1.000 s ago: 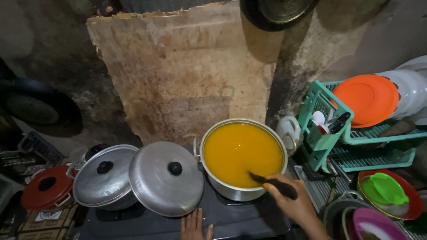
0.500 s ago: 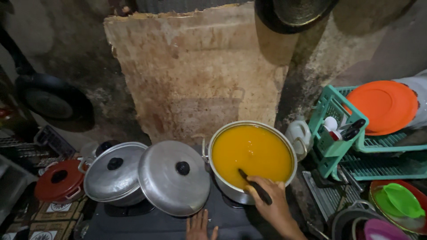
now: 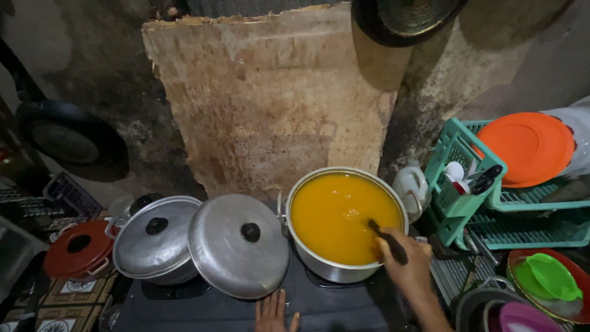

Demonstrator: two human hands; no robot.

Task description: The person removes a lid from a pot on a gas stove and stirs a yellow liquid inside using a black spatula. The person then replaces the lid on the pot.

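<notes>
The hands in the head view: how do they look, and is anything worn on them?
Both are bare. The right hand and its forearm show no sleeve, glove or ring. Only the fingers of the left hand show at the bottom edge, also uncovered.

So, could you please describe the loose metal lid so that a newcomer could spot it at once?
Start at the big pot of orange soup on the dark stovetop, which the right hand is stirring. Directly left of it a round silver lid with a black knob leans tilted against a lidded pot. Unlike the lid beside it, it covers no pot.
</notes>
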